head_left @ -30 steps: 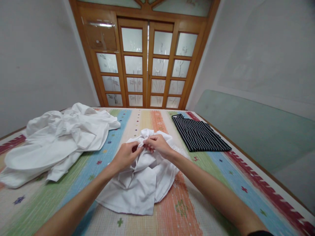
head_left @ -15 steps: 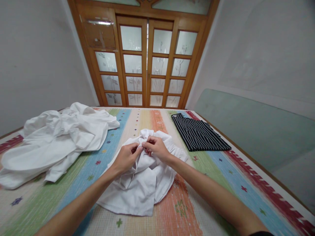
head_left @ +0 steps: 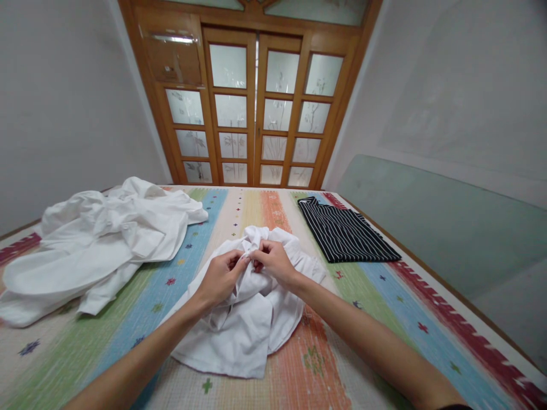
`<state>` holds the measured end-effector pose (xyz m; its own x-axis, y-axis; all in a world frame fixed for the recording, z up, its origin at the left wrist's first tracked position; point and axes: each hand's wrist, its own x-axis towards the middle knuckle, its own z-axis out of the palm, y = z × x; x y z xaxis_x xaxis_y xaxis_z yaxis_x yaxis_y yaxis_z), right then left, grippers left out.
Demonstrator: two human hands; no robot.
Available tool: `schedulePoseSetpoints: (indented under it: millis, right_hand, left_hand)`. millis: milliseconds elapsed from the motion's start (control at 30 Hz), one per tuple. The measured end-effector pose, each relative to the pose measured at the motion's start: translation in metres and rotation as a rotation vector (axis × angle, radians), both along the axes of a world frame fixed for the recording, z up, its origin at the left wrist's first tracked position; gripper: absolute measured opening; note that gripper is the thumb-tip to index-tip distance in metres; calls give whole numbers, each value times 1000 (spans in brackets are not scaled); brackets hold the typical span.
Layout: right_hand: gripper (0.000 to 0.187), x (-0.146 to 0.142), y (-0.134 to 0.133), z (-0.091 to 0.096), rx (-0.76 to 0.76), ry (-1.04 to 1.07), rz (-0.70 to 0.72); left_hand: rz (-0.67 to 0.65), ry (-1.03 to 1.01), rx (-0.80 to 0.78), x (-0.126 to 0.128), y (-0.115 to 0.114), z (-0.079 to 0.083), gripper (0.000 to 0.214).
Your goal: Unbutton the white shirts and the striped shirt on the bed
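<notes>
Left hand (head_left: 219, 277) and right hand (head_left: 276, 263) closely pinch unfolded white cloth (head_left: 241, 341); striped cloth (head_left: 348, 234), two o'clock, lies folded; white garment (head_left: 115, 230), ten o'clock, crumpled.

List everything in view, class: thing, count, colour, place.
Crumpled white cloth garment: 1, white, centre, pinched by both hands
Loose white fabric heap: 1, white, left
Folded black pinstriped fabric: 1, black with white stripes, right
Multicoloured striped tablecloth: 1, multicoloured, underneath
Wood-framed glass doors: 1 set, brown, far end
Flat brown sheet: 1, brown, doors' upper left
Long pale-green panel: 1, green, right
Plain walls: 2, greyish, both sides
Left hand: 1, bare, centre
Right hand: 1, bare, centre
Forearms: 2, bare, foreground
</notes>
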<state>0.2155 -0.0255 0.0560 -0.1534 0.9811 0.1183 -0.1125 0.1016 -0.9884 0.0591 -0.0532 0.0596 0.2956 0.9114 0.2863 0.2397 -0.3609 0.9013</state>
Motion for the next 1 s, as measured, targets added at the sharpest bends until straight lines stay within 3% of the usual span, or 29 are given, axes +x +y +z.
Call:
schedulePoseSetpoints:
  millis: [367,633,733,867,1000]
  right_hand:
    - [21,14,-3,7,47,-65,128]
    - [23,15,4,3,78,-142,174]
    - [24,17,3,2,186,-219,154]
    - [26,17,2,2,442,-385,8]
    - [23,15,1,7,606,-472,-73]
  left_hand:
    - [-51,61,5,-3,-1,6,31]
    - [-22,535,330,-8,0,8,26]
    - [-42,672,383,-9,4,7,22]
    - [-33,813,403,-9,8,10,23]
    - [-26,897,407,-7,11,14,27]
